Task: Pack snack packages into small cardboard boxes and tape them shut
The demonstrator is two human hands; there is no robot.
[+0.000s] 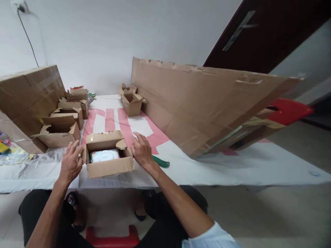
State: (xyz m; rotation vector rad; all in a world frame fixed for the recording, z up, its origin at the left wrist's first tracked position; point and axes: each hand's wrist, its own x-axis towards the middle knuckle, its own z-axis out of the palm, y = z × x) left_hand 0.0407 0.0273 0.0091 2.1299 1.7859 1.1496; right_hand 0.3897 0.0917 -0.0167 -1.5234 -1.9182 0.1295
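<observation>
An open cardboard box sits near the table's front edge, its flaps raised. Inside lies a soft pack with a white oval lid, looking like wet wipes. My left hand is at the box's left end, fingers apart and loosely bent beside the side flap; whether they touch it I cannot tell. At the right end, my right hand has its fingers spread beside the box's corner, holding nothing I can see. Just behind that wrist lies a green curved object, partly hidden by the forearm.
Several open cardboard boxes line the left side, beside a large carton. Smaller open boxes stand at the back. A tall cardboard panel leans across the right. Pink tape strips mark the white tablecloth.
</observation>
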